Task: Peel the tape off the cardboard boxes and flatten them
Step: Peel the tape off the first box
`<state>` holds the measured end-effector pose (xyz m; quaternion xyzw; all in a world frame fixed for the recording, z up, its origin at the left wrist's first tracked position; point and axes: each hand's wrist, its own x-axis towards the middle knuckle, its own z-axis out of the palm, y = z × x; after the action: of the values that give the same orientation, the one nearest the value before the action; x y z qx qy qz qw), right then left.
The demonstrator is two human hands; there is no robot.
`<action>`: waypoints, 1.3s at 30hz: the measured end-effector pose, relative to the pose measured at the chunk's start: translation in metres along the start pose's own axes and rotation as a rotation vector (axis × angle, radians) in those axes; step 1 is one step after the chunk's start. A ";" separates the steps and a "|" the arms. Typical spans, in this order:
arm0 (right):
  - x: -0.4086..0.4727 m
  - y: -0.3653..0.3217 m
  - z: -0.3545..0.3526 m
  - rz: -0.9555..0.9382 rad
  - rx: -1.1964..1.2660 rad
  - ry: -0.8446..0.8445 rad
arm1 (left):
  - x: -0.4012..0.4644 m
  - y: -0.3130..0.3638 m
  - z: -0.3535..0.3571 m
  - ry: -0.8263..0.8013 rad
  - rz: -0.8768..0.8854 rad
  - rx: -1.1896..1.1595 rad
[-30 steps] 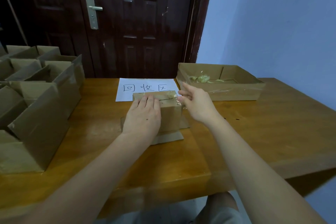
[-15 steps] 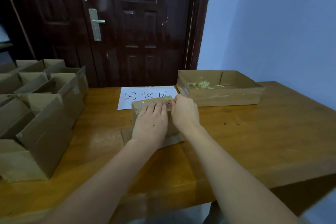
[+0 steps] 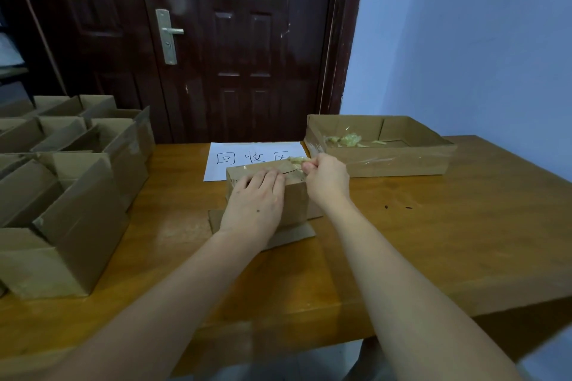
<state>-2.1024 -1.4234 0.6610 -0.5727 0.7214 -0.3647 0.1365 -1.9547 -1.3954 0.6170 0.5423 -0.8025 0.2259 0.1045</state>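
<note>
At frame centre, tape coming off the small brown cardboard box [image 3: 297, 198].
Left hand [image 3: 252, 206] presses flat on top; right hand [image 3: 326, 176] pinches crumpled yellowish tape [image 3: 295, 160] at the box's upper-right end, its length running leftward.

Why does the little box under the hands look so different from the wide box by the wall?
The small box is closed on top, with tape being peeled; the shallow tray box is open and holds tape scraps. The small box is narrower and held by both hands; the tray sits untouched. Both are brown cardboard.
</note>
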 end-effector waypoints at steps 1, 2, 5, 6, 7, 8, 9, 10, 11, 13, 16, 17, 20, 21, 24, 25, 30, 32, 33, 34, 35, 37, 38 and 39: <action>0.001 0.002 -0.003 -0.033 0.034 -0.024 | 0.001 0.000 0.001 0.007 -0.003 0.000; 0.001 0.003 -0.006 -0.063 0.083 -0.055 | 0.001 0.001 0.000 0.013 -0.010 -0.005; -0.006 0.006 -0.011 -0.097 0.183 -0.130 | 0.000 0.005 -0.002 0.022 -0.034 -0.014; -0.008 0.007 -0.009 -0.092 0.181 -0.131 | 0.000 0.006 -0.002 0.021 -0.042 -0.018; -0.010 0.007 -0.005 -0.077 0.179 -0.103 | 0.000 0.006 -0.002 0.018 -0.048 -0.022; -0.011 0.007 0.000 -0.051 0.195 -0.055 | 0.000 0.006 -0.002 0.017 -0.050 -0.021; -0.012 0.006 0.005 -0.012 0.241 -0.002 | 0.000 0.006 -0.003 0.021 -0.050 -0.016; -0.013 0.004 0.010 0.036 0.308 0.037 | -0.001 0.006 -0.003 0.026 -0.050 -0.010; -0.014 0.001 0.013 0.084 0.371 0.063 | 0.000 0.007 -0.004 0.027 -0.049 -0.008; -0.016 -0.004 0.018 0.122 0.394 0.106 | 0.000 0.008 -0.005 0.020 -0.046 -0.010; -0.019 -0.009 0.024 0.065 0.226 0.176 | 0.001 0.008 -0.007 0.003 -0.057 -0.004; -0.020 -0.010 0.024 0.049 0.180 0.192 | 0.002 0.008 -0.007 -0.006 -0.060 -0.005; -0.022 -0.009 0.027 0.005 0.103 0.225 | 0.001 0.009 -0.008 -0.022 -0.069 -0.005; -0.022 -0.009 0.028 -0.004 0.092 0.234 | 0.001 0.009 -0.007 -0.025 -0.072 -0.002; -0.020 -0.008 0.026 -0.013 0.077 0.233 | 0.001 0.008 -0.005 -0.023 -0.072 -0.006; -0.019 -0.008 0.024 -0.005 0.083 0.220 | 0.002 0.008 -0.005 -0.018 -0.071 -0.009; -0.007 0.000 0.014 0.054 0.184 0.191 | 0.000 0.005 0.001 0.019 -0.051 -0.047; -0.004 0.007 0.007 0.001 0.233 0.133 | -0.001 0.000 0.002 0.052 -0.018 -0.078; -0.004 0.010 0.003 -0.044 0.245 0.088 | -0.001 -0.005 0.003 0.063 0.004 -0.100; -0.004 0.013 -0.001 -0.088 0.255 0.045 | -0.002 -0.011 0.002 0.065 0.028 -0.131; -0.006 0.016 -0.003 -0.127 0.268 0.013 | -0.002 -0.019 0.000 0.059 0.051 -0.167; -0.011 0.021 -0.006 -0.211 0.275 -0.015 | -0.004 -0.034 -0.003 0.044 0.078 -0.236; -0.014 0.023 -0.005 -0.258 0.259 -0.024 | -0.005 -0.041 -0.004 0.034 0.089 -0.267; -0.017 0.023 -0.005 -0.308 0.234 -0.036 | -0.005 -0.046 -0.004 0.019 0.093 -0.289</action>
<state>-2.1171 -1.4041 0.6451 -0.6631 0.5753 -0.4523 0.1573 -1.9107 -1.4031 0.6300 0.4816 -0.8499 0.1179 0.1782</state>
